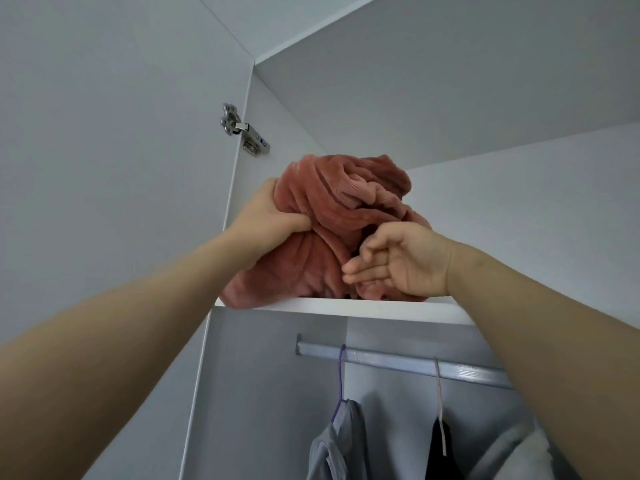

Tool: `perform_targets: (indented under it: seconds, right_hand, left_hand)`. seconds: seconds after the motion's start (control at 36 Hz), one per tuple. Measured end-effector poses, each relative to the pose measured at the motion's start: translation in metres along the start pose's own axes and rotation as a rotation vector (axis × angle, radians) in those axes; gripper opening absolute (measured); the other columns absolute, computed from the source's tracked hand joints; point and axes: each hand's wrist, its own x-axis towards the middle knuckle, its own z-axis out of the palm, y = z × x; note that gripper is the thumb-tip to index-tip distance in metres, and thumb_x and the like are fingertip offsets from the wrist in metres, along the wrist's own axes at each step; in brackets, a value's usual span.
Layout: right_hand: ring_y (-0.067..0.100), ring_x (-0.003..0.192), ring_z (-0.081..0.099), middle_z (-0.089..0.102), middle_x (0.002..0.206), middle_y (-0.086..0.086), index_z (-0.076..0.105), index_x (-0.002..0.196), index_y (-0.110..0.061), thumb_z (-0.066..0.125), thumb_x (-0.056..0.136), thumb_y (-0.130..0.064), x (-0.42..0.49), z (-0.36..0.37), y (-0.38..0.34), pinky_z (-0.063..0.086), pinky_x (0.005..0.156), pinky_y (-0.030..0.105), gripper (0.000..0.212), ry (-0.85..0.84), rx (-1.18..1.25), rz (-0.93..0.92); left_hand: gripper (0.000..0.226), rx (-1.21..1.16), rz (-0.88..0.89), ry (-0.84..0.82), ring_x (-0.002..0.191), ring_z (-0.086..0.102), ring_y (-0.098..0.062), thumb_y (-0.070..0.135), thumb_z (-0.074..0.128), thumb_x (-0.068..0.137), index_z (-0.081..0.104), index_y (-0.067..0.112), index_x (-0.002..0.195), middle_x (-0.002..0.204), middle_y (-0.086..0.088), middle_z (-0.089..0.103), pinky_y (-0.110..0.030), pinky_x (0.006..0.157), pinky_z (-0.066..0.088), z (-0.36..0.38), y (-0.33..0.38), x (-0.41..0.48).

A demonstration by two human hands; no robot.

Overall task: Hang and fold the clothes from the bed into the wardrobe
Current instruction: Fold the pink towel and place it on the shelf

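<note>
You're stowing a bundled pink garment on the wardrobe's top shelf, with some hanging already done below.

Your left hand [273, 216] grips a fold of the pink fleece garment [346, 223], fingers curled into the fabric, while your right hand [398, 261] holds nothing, its fingers loosely extended just touching the bundle's front. The garment sits at the left end of the top shelf [346, 308], bunched rather than neatly folded, a bit of it lapping over the front edge near the left corner. On the rail [398, 362] beneath, a grey garment [339, 441], a black garment [441, 452] and another pale grey garment [512, 455] hang already. So part of the job looks done; this piece probably wants pushing back or tidying. The bed is out of view, so you can't tell what remains.
</note>
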Motion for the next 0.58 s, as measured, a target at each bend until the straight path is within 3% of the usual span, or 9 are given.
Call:
perform_targets:
  seconds: [0.08,0.14,0.19,0.25,0.33,0.39,0.44,0.5,0.58]
  right_hand:
    - [0.013,0.076,0.067,0.073,0.091,0.002,0.074,0.068,-0.018,0.064,0.060,-0.024,0.000,0.006,0.003,0.050,0.064,0.021,0.014,-0.045,-0.129,-0.007]
    - [0.006,0.076,0.058,0.068,0.096,-0.004,0.074,0.085,-0.027,0.067,0.074,-0.021,0.003,0.009,0.008,0.046,0.064,0.015,0.014,-0.009,-0.359,0.039]
    - [0.005,0.090,0.055,0.062,0.110,-0.008,0.067,0.099,-0.040,0.066,0.081,-0.028,0.008,0.010,0.012,0.042,0.072,0.014,0.021,0.027,-0.620,0.090]
    - [0.007,0.114,0.049,0.052,0.127,-0.011,0.059,0.118,-0.039,0.065,0.083,-0.036,0.014,0.010,0.017,0.038,0.091,0.018,0.036,0.049,-0.789,0.119]
    - [0.017,0.106,0.056,0.063,0.115,-0.003,0.066,0.107,-0.025,0.061,0.084,-0.040,0.024,0.010,0.021,0.045,0.095,0.032,0.028,0.309,-0.949,0.072]
    - [0.025,0.101,0.059,0.066,0.106,0.004,0.067,0.100,-0.020,0.056,0.083,-0.038,0.028,0.006,0.022,0.047,0.093,0.041,0.027,0.548,-0.947,0.025]
    - [0.025,0.091,0.058,0.063,0.099,0.005,0.063,0.098,-0.015,0.051,0.085,-0.029,0.028,0.001,0.021,0.048,0.083,0.035,0.022,0.639,-0.814,0.006]
    - [0.020,0.081,0.050,0.054,0.091,0.004,0.055,0.096,-0.016,0.047,0.091,-0.022,0.027,0.000,0.020,0.041,0.070,0.028,0.011,0.594,-0.779,0.049]
    - [0.015,0.082,0.046,0.050,0.096,0.000,0.051,0.110,-0.025,0.040,0.098,-0.025,0.029,0.002,0.022,0.038,0.071,0.026,0.016,0.492,-0.675,0.057]
  left_hand:
    - [0.043,-0.018,-0.006,0.007,0.073,0.051,0.003,0.006,0.071,0.071,0.050,0.022,0.105,0.085,0.012,0.057,-0.005,0.049,0.039,-0.001,0.001,0.003]
    - [0.043,-0.014,-0.005,-0.006,0.072,0.052,0.002,0.004,0.071,0.071,0.052,0.019,0.106,0.084,0.010,0.058,-0.003,0.047,0.039,-0.001,0.000,0.005]
    - [0.045,0.052,0.031,-0.042,0.073,0.054,0.001,0.005,0.071,0.069,0.053,0.020,0.107,0.086,0.010,0.059,-0.004,0.051,0.041,0.000,0.000,0.005]
    - [0.048,0.190,0.098,-0.080,0.077,0.055,-0.006,0.008,0.073,0.068,0.053,0.021,0.110,0.087,0.009,0.059,-0.016,0.063,0.044,0.004,0.002,0.006]
    - [0.054,0.314,0.176,-0.100,0.087,0.054,-0.017,0.013,0.073,0.067,0.053,0.018,0.117,0.094,0.005,0.057,-0.026,0.074,0.041,0.011,0.005,0.008]
    - [0.055,0.326,0.197,-0.094,0.088,0.053,-0.017,0.013,0.073,0.067,0.053,0.017,0.118,0.095,0.004,0.056,-0.026,0.074,0.040,0.014,0.004,0.009]
    - [0.056,0.324,0.205,-0.120,0.088,0.054,-0.016,0.015,0.074,0.066,0.052,0.019,0.117,0.094,0.006,0.057,-0.024,0.071,0.038,0.015,0.003,0.009]
    - [0.057,0.310,0.201,-0.170,0.089,0.056,-0.016,0.019,0.074,0.063,0.052,0.023,0.116,0.092,0.008,0.059,-0.023,0.071,0.040,0.014,0.002,0.008]
    - [0.061,0.312,0.191,-0.228,0.093,0.058,-0.017,0.025,0.071,0.056,0.052,0.027,0.114,0.098,0.007,0.062,-0.026,0.079,0.047,0.013,0.005,0.006]
